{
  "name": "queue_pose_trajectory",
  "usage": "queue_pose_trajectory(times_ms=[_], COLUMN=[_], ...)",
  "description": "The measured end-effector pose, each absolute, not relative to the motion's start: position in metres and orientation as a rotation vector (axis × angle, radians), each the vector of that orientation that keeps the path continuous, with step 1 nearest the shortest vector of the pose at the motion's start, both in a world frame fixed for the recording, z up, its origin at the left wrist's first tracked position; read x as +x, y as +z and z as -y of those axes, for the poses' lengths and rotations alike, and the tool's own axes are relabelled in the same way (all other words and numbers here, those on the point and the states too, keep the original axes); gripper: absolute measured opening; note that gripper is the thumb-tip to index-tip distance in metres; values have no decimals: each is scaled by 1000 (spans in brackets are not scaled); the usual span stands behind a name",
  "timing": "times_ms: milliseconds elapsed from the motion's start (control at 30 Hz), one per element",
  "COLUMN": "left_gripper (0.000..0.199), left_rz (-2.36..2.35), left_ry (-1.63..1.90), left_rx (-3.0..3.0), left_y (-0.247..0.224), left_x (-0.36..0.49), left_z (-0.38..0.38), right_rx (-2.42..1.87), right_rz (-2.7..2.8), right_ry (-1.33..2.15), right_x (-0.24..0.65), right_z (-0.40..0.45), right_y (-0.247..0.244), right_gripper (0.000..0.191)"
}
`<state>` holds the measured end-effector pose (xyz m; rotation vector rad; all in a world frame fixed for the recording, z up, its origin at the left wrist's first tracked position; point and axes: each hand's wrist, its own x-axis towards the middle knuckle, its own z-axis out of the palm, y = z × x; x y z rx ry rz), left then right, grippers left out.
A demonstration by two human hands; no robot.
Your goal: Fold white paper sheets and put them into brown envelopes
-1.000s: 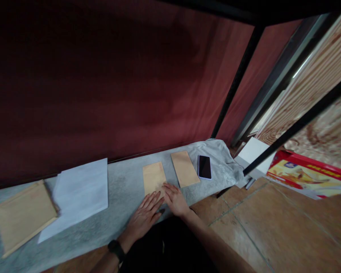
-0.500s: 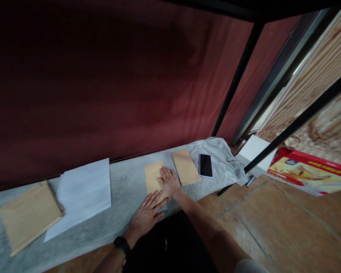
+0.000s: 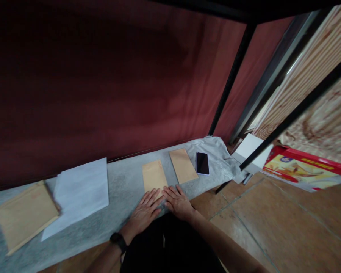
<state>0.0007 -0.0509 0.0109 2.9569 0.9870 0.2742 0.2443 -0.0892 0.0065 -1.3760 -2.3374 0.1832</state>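
A small tan envelope (image 3: 154, 174) lies flat on the grey cloth-covered bench (image 3: 124, 178), close in front of me. My left hand (image 3: 146, 209) rests on its near left part, fingers stretched out. At the envelope's near right corner lies my right hand (image 3: 177, 201), palm down with the fingers extended. Both hands press flat and grip nothing; they cover the envelope's near end. A second tan envelope (image 3: 183, 165) lies just to the right, apart from the hands. Beyond it sits a dark-screened phone (image 3: 202, 163).
White paper sheets (image 3: 83, 189) lie on the left, partly under a larger brown padded envelope (image 3: 27, 216). Black metal posts (image 3: 233, 79) rise at the right. On the tiled floor (image 3: 261, 216) stand a white box (image 3: 250, 149) and a red-yellow carton (image 3: 307, 168).
My right hand has slid back toward me, from the middle of the envelope to its near right corner. My left hand stays on the near end. The view has shifted slightly.
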Motion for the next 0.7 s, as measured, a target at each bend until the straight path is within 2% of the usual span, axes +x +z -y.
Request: queue_pose_trajectory(times_ms=[133, 533, 700], left_gripper=[50, 59, 60], left_rz=[-1036, -1485, -1478], left_ry=[316, 323, 319], left_rx=[2863, 2680, 2687], left_y=[11, 0, 0], left_x=[7, 70, 73], left_z=[39, -52, -55], right_rx=[-1351, -1345, -1347], right_rz=[2331, 2295, 2304], right_ry=[194, 207, 198], right_x=[249, 248, 248], right_z=[99, 98, 98], right_y=[11, 5, 9], right_gripper=[56, 57, 55])
